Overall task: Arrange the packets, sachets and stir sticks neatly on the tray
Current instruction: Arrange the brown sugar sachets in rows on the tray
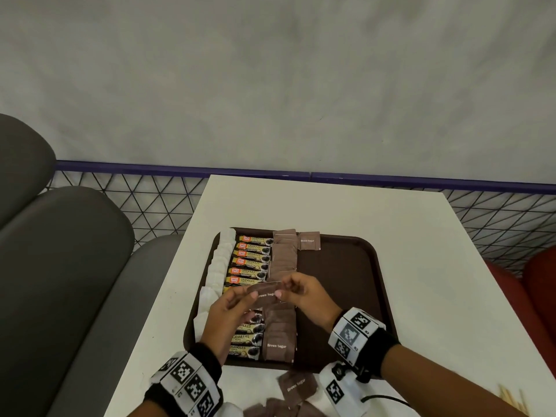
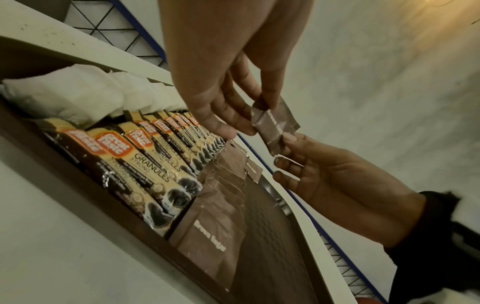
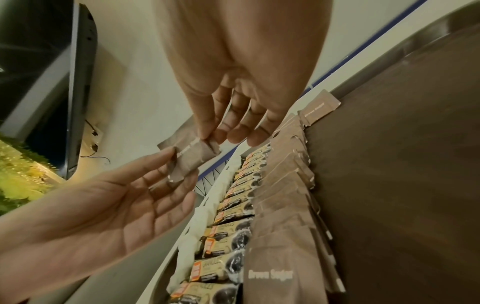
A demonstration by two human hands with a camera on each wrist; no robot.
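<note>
At the bottom edge of the head view, loose brown sugar sachets (image 1: 296,385) lie on the white counter (image 1: 421,236) just below the tray, and a few wooden stir sticks (image 1: 511,401) show at the lower right corner. Above these, both hands meet over the middle of the brown tray (image 1: 355,284), clamped on one held brown sugar sachet (image 1: 264,293): the left hand (image 1: 228,311) pinches its left end between thumb and fingertips, the right hand (image 1: 307,293) pinches its right end. The left wrist view shows the same sachet (image 2: 275,127) raised clear of the rows, gripped from above and below. On the tray, three columns run from the lower centre toward the upper centre of the frame: white sachets (image 1: 216,266) along the left rim, coffee granule packets (image 1: 249,260) beside them, and overlapping brown sugar sachets in a column (image 1: 282,257) to their right. A single brown sugar sachet (image 1: 309,241) lies at the top of the tray, just right of that column. The right half of the tray is bare. Beyond the counter, a wire mesh barrier (image 1: 135,194) with a blue rail crosses the frame, with grey seat cushions (image 1: 60,251) at the left.
</note>
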